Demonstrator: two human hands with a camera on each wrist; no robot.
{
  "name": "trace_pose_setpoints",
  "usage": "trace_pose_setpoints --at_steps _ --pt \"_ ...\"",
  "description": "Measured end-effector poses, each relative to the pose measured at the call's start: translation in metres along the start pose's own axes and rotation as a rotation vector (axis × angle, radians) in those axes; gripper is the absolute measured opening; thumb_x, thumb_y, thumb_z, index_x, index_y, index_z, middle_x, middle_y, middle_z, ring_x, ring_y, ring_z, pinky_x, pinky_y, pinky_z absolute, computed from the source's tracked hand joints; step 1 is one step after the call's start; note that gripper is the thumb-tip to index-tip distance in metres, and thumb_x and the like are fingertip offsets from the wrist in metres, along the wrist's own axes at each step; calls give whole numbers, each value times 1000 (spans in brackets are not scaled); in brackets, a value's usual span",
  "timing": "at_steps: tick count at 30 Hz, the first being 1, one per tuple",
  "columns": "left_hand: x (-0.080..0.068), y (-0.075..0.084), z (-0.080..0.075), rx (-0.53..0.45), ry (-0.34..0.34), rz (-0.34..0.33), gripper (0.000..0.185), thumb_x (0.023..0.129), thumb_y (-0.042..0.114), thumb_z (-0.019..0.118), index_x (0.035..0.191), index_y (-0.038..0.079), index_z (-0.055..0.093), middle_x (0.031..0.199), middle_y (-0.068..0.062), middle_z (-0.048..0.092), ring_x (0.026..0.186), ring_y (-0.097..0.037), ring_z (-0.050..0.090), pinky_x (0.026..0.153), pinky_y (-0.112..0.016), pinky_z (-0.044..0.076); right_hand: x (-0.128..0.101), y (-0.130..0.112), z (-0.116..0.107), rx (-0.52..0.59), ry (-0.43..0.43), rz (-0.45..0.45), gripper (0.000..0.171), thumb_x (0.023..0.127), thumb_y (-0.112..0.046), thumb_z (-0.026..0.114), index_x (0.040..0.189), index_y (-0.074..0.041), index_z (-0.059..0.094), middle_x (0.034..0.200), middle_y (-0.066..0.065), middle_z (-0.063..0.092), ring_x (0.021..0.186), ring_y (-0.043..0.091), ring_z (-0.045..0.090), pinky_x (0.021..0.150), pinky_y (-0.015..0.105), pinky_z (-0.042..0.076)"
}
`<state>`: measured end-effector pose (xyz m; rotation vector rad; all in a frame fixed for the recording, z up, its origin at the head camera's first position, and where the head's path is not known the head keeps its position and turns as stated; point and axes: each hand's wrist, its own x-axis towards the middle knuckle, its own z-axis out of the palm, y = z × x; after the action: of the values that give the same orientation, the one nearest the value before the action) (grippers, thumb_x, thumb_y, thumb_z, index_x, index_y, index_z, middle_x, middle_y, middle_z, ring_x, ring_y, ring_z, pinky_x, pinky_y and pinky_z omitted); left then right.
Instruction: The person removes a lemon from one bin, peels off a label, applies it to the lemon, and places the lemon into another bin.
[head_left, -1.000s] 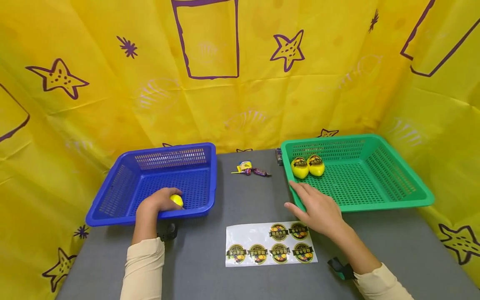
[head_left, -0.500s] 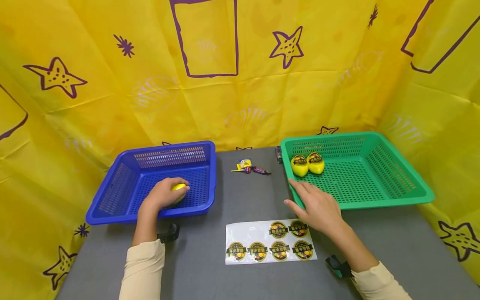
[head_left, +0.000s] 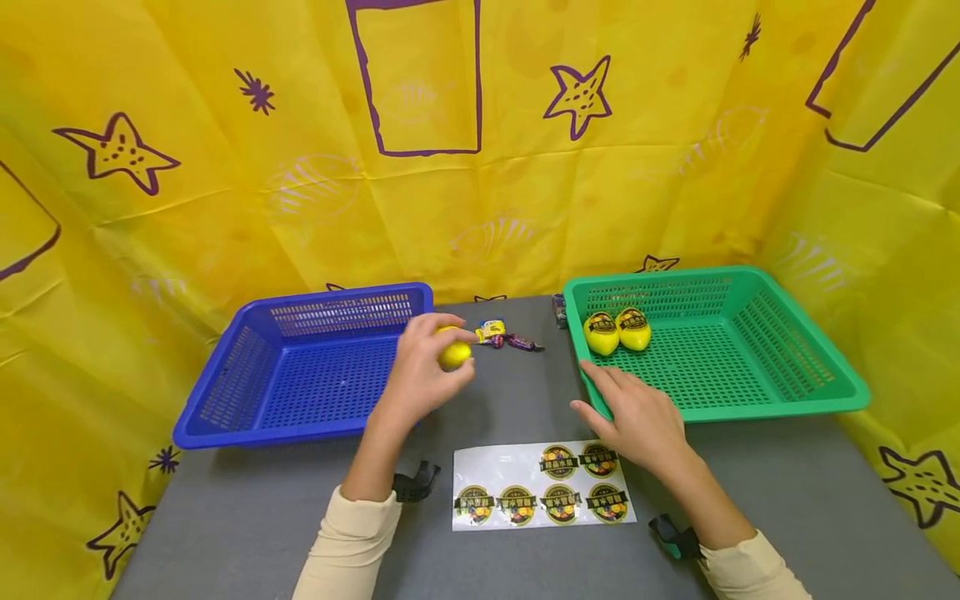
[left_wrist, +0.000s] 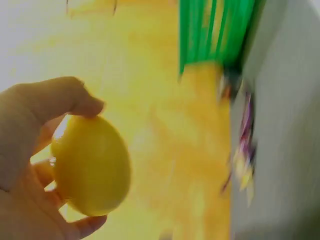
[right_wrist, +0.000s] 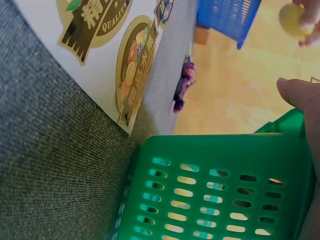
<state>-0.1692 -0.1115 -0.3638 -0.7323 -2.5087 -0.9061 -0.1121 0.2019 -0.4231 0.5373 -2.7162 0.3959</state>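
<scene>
My left hand (head_left: 423, 375) grips a plain yellow lemon (head_left: 454, 353) in the air, just right of the blue basket (head_left: 225, 408) and above the grey table. The left wrist view shows that lemon (left_wrist: 91, 164) wrapped by thumb and fingers. My right hand (head_left: 630, 412) rests flat at the near left corner of the green basket (head_left: 825, 392), fingers straight. Two labelled lemons (head_left: 617, 331) lie in the green basket's far left corner. A sticker sheet (head_left: 543, 487) with several round labels lies on the table between my forearms.
Wrapped candies (head_left: 504, 336) lie at the table's back between the baskets. The blue basket holds nothing that I can see. Yellow printed cloth walls off the back and both sides. A grey table (head_left: 247, 525) carries everything.
My left hand has lifted the lemon out of the blue basket and carried it right, past the basket's right rim. The right hand has stayed put.
</scene>
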Motion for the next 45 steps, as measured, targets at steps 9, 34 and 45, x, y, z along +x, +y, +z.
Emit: trace_pose_setpoints --at_steps 9,34,45 --pt "2 6 88 -53 -418 158 39 75 7 77 113 17 75 121 -3 61 119 -25 49 96 -44 42 0 0 3 -22 36 -8 65 92 -50 66 146 -15 54 119 12 68 100 31 66 57 44 54" --pt "-17 -9 112 -157 -379 -113 77 84 42 78 149 13 46 156 -19 33 143 -48 26 110 -66 27 -2 -2 0 5 28 17 68 91 -54 65 147 -18 52 119 10 67 96 30 67 51 39 49" --pt "-11 -4 121 -113 -422 -114 46 85 24 72 130 16 65 153 -17 39 129 -37 48 90 -44 50 -1 -1 3 -5 43 10 67 91 -52 68 147 -18 53 117 11 68 95 30 67 50 39 50"
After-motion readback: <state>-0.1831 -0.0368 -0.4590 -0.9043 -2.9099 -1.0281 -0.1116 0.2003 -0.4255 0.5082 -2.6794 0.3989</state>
